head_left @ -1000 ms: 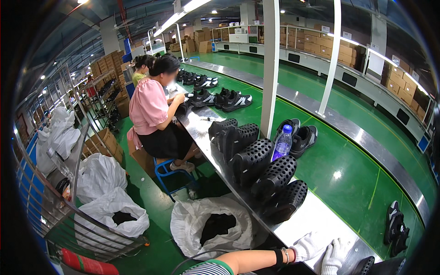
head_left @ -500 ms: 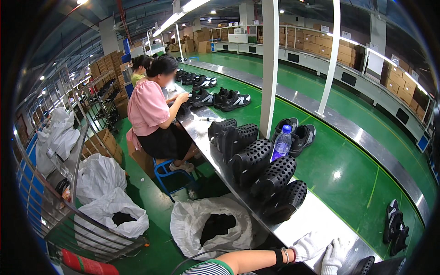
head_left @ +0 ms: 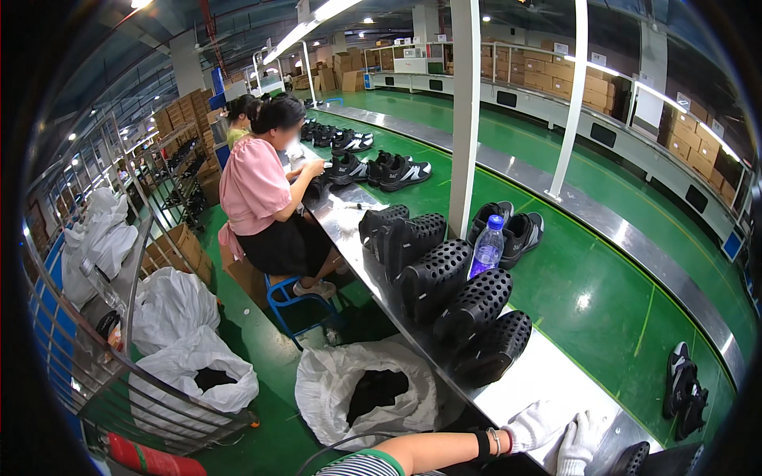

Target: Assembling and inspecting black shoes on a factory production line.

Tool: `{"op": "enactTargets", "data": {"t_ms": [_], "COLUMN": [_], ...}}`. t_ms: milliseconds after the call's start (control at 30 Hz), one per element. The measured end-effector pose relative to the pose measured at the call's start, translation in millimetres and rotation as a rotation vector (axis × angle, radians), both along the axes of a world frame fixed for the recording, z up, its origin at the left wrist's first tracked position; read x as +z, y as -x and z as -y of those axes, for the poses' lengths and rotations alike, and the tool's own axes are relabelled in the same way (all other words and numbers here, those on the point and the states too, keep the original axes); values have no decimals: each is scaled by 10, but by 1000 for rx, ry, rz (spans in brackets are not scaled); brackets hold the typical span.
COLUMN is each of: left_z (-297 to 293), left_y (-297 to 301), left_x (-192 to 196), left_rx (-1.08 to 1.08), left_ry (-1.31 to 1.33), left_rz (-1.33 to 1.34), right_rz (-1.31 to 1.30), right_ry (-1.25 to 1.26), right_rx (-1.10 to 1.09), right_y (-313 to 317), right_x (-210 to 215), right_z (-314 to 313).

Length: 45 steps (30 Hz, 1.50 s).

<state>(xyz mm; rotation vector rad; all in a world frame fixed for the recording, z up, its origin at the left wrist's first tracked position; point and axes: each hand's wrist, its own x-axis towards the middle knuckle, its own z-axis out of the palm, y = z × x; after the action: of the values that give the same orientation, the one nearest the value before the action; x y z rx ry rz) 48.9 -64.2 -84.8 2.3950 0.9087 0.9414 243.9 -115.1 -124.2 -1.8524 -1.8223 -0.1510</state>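
My left hand (head_left: 533, 426), in a white knitted glove, rests palm down on the shiny metal ledge (head_left: 548, 369) with its fingers stretched out. Beside it lies my right hand (head_left: 581, 441), also gloved in white, flat with fingers extended. Neither one holds anything. Just beyond my left hand stands a row of black shoe-shaped pieces full of round holes (head_left: 496, 341). Similar black pieces (head_left: 631, 460) show at the lower edge, right of my right hand, partly cut off.
A bottle with a blue cap (head_left: 486, 252) and black-and-grey sneakers (head_left: 524, 234) stand behind the row, near a white post (head_left: 464, 119). More sneakers (head_left: 681, 389) sit on the green surface at right. A white sack (head_left: 317, 397) is below the ledge. A seated person in pink (head_left: 254, 178) works farther along.
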Motion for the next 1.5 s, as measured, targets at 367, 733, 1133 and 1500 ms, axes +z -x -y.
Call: {"op": "enactTargets", "data": {"t_ms": [367,733,1133,1500], "left_z": [24,4,37,-40], "left_y": [41,124,217,80], "left_x": [-11,80,192,-318], "left_rx": [43,47,71,-135], "left_ry": [-70,6,81,-26], "left_rz": [6,-79,-155,-165], "right_rz": [34,30,71,80], "right_ry": [-6,-21,3,63], "right_rx": [14,22,-1,-49], "right_y": [-55,-9,0,116], "right_x": [-48,26,29,129], "right_z": [3,-12,17,7]}}
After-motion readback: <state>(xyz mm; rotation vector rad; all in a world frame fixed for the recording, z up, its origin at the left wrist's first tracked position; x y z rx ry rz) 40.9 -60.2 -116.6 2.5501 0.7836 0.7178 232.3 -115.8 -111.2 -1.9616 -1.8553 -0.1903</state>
